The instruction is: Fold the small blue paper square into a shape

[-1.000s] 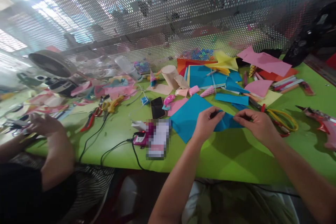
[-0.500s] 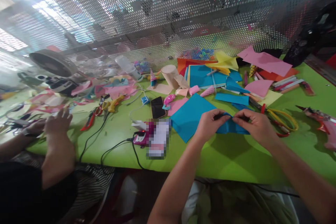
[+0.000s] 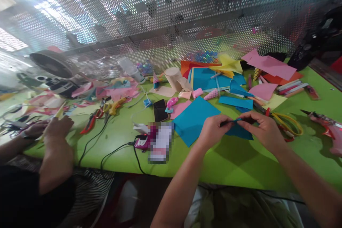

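Between my hands is a piece of blue craft sheet (image 3: 242, 134), its upper edge rolled or folded. My left hand (image 3: 214, 128) pinches one end between thumb and fingers. The other end is pinched by my right hand (image 3: 258, 125). A larger blue square (image 3: 192, 119) lies flat on the table beside my left hand. Just beyond my fingers is a blue strip (image 3: 235, 102), with a darker blue piece partly under it. Yellow-handled scissors (image 3: 290, 119) lie close to my right hand.
A co-worker's hand (image 3: 59, 126) is at the left. Cutters (image 3: 89, 123), a phone (image 3: 160, 110), a charging device with cables (image 3: 141, 142) and a pink tool (image 3: 331, 128) lie on the green table (image 3: 229, 171). Coloured sheets (image 3: 205, 78) lie by the perforated metal screen (image 3: 171, 25).
The upper edge of the blue piece is rolled or folded tighter between my fingertips, and its lower part has swung. The co-worker's hand now shows a pale yellow strip.
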A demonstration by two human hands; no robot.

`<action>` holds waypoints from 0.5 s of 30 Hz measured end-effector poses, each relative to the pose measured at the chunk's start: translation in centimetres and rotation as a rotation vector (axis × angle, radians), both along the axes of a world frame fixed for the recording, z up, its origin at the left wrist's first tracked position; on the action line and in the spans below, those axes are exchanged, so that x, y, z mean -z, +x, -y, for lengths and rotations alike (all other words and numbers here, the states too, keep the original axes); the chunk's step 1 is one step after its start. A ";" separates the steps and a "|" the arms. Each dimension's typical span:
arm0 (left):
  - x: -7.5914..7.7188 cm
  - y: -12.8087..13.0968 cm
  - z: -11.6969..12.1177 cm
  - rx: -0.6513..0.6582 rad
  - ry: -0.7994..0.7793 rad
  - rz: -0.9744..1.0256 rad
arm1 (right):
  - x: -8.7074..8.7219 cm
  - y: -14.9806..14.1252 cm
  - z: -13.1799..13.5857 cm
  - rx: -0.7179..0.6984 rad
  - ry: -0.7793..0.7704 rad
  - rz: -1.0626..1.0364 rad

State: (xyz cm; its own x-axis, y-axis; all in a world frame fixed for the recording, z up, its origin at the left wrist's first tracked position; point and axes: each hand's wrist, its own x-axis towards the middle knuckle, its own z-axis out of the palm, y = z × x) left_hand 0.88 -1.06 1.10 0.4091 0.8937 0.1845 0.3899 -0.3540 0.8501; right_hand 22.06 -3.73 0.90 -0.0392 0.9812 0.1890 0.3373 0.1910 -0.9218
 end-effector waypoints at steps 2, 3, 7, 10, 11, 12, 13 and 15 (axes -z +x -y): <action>-0.2 0.1 0.1 0.018 -0.003 -0.009 | 0.0 0.0 0.0 0.011 0.010 0.004; -0.3 0.1 0.1 0.019 -0.007 -0.006 | 0.0 0.1 0.0 0.019 0.009 -0.003; -0.3 -0.2 -0.2 -0.015 -0.025 0.002 | 0.2 0.5 -0.3 0.108 0.020 -0.072; 0.1 -0.5 -0.5 -0.026 -0.077 0.048 | 0.6 0.8 -0.6 0.169 0.057 -0.123; 0.2 -0.5 -0.6 -0.028 -0.102 0.076 | 0.7 0.8 -0.6 0.175 0.069 -0.132; 0.4 -0.6 -0.7 -0.033 -0.124 0.105 | 0.8 0.8 -0.7 0.179 0.080 -0.137; 0.5 -0.7 -0.8 -0.040 -0.142 0.132 | 0.8 0.9 -0.7 0.182 0.087 -0.139; 0.6 -0.9 -1.0 -0.052 -0.167 0.165 | 0.8 1.0 -0.6 0.196 0.091 -0.134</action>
